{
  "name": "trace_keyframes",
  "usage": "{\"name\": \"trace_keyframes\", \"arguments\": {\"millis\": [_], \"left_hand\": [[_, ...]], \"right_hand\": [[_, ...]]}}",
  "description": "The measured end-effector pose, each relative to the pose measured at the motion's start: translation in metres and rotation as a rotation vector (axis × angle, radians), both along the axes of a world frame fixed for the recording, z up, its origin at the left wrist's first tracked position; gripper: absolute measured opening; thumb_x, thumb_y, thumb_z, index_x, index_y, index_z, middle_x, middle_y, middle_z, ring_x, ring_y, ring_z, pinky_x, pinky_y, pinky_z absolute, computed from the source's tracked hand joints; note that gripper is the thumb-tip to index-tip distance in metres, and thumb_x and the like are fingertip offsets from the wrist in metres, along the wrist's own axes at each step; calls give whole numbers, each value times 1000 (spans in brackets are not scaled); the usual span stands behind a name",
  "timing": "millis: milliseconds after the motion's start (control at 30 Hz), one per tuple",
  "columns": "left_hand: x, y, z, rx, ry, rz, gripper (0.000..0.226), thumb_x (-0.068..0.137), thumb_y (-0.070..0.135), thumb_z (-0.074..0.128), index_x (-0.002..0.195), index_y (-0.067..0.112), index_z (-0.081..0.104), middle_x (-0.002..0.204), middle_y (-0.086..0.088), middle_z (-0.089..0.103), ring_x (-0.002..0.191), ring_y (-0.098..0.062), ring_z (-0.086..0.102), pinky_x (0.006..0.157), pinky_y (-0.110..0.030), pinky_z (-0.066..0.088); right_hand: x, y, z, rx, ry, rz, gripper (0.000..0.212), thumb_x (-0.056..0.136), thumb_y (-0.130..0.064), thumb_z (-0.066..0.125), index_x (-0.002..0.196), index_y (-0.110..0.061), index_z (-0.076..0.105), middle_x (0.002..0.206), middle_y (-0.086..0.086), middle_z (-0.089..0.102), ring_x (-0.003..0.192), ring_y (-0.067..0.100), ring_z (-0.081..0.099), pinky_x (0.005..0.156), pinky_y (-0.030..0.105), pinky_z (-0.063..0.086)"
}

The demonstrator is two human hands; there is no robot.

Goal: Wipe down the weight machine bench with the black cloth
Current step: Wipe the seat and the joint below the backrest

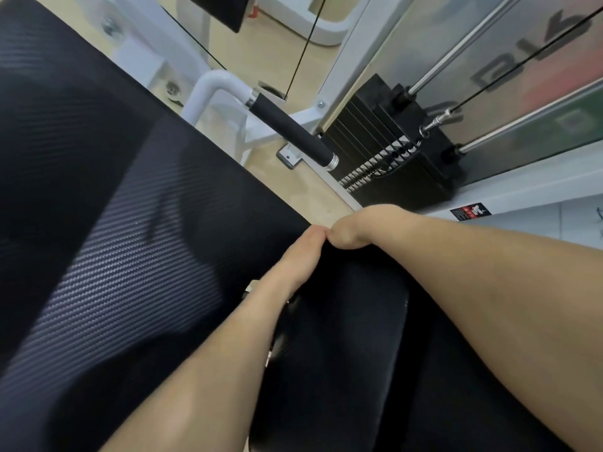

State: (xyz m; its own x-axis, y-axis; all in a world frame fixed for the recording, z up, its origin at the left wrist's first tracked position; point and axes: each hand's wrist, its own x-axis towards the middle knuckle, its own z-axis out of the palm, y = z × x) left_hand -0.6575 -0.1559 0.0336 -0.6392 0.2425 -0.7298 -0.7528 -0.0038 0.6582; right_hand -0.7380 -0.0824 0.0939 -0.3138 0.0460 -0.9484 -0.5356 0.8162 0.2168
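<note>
On my feed the weight machine bench (114, 223) fills the whole left side of the frame, its black woven-textured pad running from the upper left down to the lower centre. Both forearms come in from the bottom and right edges, and the hands meet just right of centre, at the pad's edge. The left hand (293, 259) lies along that edge with its fingers fairly straight and close together, the tips touching the right hand (362, 228). The right hand is curled, knuckles up and fingers tucked under. Below them, between the forearms, is a smooth black surface (342, 321) with a slight sheen. I cannot tell whether it is the black cloth or more padding, so I cannot tell what either hand holds. In the upper right stands a black weight stack (391, 151) on chrome guide rods (489, 47). A foam-gripped handle (293, 135) on the white frame (208, 89) sits at upper centre, above the pale floor (270, 53).
</note>
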Motion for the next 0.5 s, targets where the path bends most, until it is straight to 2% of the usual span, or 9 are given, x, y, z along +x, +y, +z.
{"name": "trace_keyframes", "arguments": {"millis": [67,167,233,333,433,500], "left_hand": [[-2,-1,0,-46,-11,-67,39,85,47,32,102,35,65,110,4,69,104,-19,62,98,-45,48],[25,-1,6,-235,56,-161,44,96,47,26,136,42,42,136,1,56,123,-24,51,104,-39,39],[48,-7,11,-298,25,-165,50,98,51,27,145,38,32,144,-3,49,132,-27,44,104,-35,33],[71,-15,6,-309,-65,-164,52,97,56,28,139,31,45,140,-4,53,130,-24,46,98,-32,33],[100,-23,-5,-298,-192,-236,62,92,65,26,131,27,55,135,-4,57,125,-25,50,103,-34,37],[123,-32,-11,-197,-288,-223,69,82,75,28,125,32,60,129,0,62,118,-20,55,106,-38,40]], "right_hand": [[1,2,-2,-37,-47,14,43,101,-17,26,135,-4,49,140,15,49,121,33,50,103,37,37],[10,-3,-3,-101,-16,53,37,99,-15,31,125,-7,55,126,12,60,100,29,56,88,36,43],[13,0,-8,-162,-19,93,35,100,-20,33,125,-10,57,124,10,61,107,29,58,84,36,43],[27,-5,-8,-220,-2,223,37,99,-25,39,133,-23,51,131,4,56,119,26,53,89,38,41],[71,-23,-9,-256,-8,407,35,95,-28,41,126,-25,58,130,2,57,122,26,47,103,53,28],[101,-35,-15,-256,-72,413,36,94,-27,40,124,-23,60,129,2,59,119,25,50,103,47,31]]}}
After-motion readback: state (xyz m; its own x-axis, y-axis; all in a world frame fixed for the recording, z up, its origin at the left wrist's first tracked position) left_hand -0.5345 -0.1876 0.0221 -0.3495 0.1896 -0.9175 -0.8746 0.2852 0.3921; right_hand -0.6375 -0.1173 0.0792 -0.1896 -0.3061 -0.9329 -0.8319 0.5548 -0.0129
